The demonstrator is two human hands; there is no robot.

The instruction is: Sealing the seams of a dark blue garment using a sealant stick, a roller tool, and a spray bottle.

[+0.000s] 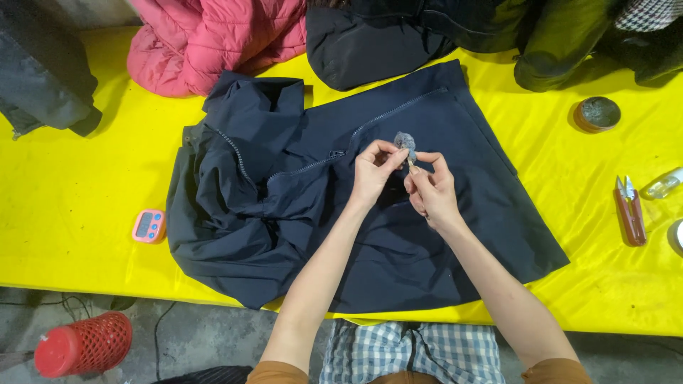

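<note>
The navy jacket (370, 213) lies spread flat on the yellow table cover (71, 206), directly under both hands. Its long axis runs from the crumpled collar end, left of the fingers, to the straight hem edge, right of them. The zipper line (398, 110) runs diagonally from just left of the fingers up toward the far right.

The left hand (371, 171) and right hand (430, 192) meet above the jacket's middle. The left thumb and forefinger pinch a small grey wad (405, 141) (material cannot be told), which stands just above the fingertips of both hands. The right hand's fingers are curled closed around a small pale object next to the wad; its kind is too small to tell.

Containers:
- A round shallow tin (597, 114), lid off, sits well to the right of the fingers and beyond them; it holds a dark grey content.
- A small clear bottle (665, 183) lies on its side at the far right.

Red-handled thread snips (630, 210) lie right of the fingers, long axis pointing away from the person. A pink timer (149, 226) lies well to the left. A pink padded jacket (213, 39) and dark garments (384, 43) are heaped beyond the fingers.
</note>
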